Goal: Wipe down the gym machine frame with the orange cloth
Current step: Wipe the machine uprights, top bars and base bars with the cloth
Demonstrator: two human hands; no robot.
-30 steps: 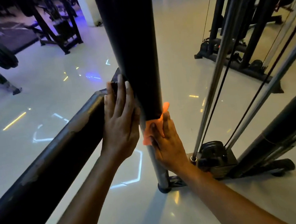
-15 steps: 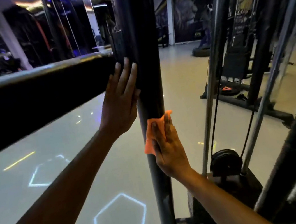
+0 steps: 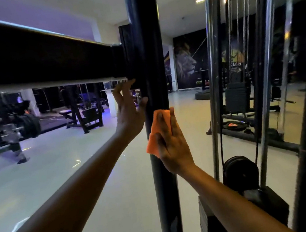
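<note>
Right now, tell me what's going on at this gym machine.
A person is wiping the machine's black vertical steel post. The right hand presses a folded orange cloth flat against the post, just below where the thick black horizontal beam joins it. The left hand steadies the post beside that joint, fingers straight.

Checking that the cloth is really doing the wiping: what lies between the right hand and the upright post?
The orange cloth, pressed flat between the right hand and the post, head view.
</note>
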